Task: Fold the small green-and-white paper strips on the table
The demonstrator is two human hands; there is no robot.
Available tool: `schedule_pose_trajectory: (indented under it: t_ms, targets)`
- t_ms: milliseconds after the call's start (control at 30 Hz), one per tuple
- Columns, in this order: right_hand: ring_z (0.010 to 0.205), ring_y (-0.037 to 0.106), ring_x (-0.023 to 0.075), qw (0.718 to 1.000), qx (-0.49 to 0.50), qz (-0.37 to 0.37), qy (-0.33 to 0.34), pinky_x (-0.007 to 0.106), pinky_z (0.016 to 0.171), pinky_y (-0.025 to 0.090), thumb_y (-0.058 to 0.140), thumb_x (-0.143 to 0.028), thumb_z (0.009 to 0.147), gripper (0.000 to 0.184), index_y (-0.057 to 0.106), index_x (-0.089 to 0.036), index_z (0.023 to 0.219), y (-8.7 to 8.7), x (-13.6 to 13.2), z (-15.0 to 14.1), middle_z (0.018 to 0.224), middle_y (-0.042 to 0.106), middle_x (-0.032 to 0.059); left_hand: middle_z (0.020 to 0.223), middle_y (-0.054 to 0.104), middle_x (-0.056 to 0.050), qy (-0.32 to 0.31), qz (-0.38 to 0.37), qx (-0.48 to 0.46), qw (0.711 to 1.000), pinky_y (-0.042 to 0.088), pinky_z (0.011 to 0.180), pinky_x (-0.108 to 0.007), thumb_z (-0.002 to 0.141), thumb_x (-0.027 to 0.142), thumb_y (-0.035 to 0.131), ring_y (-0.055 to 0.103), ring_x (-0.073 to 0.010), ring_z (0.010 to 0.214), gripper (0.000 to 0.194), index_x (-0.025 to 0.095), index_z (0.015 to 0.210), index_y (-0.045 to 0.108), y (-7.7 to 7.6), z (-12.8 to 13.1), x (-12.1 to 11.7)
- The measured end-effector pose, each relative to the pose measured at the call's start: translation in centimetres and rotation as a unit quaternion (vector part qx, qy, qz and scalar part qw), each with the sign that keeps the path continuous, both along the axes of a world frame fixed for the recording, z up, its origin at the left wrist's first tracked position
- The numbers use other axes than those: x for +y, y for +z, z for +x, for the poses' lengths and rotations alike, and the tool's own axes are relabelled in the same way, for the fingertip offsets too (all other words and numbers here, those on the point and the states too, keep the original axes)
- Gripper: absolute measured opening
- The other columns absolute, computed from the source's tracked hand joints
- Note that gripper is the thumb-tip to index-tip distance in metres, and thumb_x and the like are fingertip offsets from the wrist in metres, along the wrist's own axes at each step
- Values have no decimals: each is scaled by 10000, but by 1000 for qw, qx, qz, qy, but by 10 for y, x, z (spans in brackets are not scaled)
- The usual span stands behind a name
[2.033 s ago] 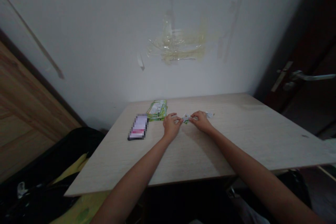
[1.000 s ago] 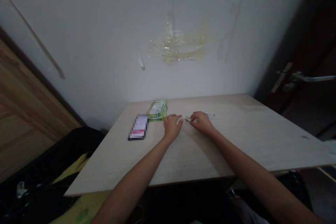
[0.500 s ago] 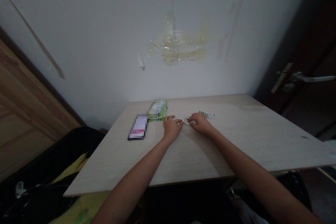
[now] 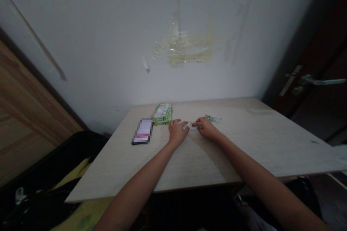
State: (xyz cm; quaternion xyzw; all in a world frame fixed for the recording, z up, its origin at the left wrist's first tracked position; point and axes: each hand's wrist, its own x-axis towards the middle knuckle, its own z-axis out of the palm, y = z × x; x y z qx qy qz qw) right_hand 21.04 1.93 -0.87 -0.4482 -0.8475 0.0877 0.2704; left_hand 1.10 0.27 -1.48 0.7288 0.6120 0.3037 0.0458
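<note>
The small wrapper piece lies between the two hands, just off the fingertips of the left hand and reaching in under those of the right hand. A second ago it stood nearly edge-on in the right fingers, with the left fingertips away from it; now it lies flatter, and its pale side shows. Its green-and-white print showed more plainly a moment before that, so it appears to have been turned over. For the work in hand, this suggests that the piece is being turned and straightened rather than passed along.

The right fingers are closed on its right end. The left thumb and forefinger stand slightly parted at its left end; whether they pinch it, I cannot tell. The piece looks thin, whitish and slightly creased, with small reddish and green marks too blurred to read.

Just beyond the right hand, a green-and-white strip rests on the table, its green end now uncovered. Beyond the left hand sits a stack of green packets; left of that hand lies a phone.
</note>
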Motion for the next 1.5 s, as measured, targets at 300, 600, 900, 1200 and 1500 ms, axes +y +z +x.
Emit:
schedule_pose_trajectory:
  t_ms: [300,600,900,1200,1500]
  targets:
    - [1042,566,233,1000,1,-5,1,367,996,414,561,-40,825,355,778,-183,1066,-3,2,-1,1010,697,101,1276,615,-88,-7,-10,14,1000,339,1083,-431,894,413,619,475,-278,1266,263,349,1088,784,2,1,-2]
    - [1086,604,226,997,73,-5,30,384,1032,441,545,-5,772,355,793,-202,934,-5,2,-2,1058,731,74,1280,626,-88,-10,-14,35,999,336,1089,-448,911,514,574,465,-295,1261,325,358,1111,777,0,0,-3]
    - [989,639,222,998,56,-2,26,376,990,470,541,-3,762,372,796,-182,965,-5,6,1,955,755,81,1312,618,-84,-10,-22,42,999,341,1081,-445,905,474,599,471,-297,1271,305,376,1146,759,3,-1,-3]
    - [978,636,222,998,43,8,36,359,973,473,607,-38,761,308,813,-207,915,-6,6,2,982,741,71,1344,595,-86,-9,-23,36,999,328,1088,-461,900,478,602,455,-311,1292,287,375,1101,779,4,-1,-5]
    - [839,643,194,997,56,-37,42,321,852,496,726,-128,755,150,817,-216,835,-1,6,3,835,714,61,1393,560,-60,-34,-22,37,999,300,1113,-480,857,484,672,409,-314,1339,278,406,1107,765,0,-5,1]
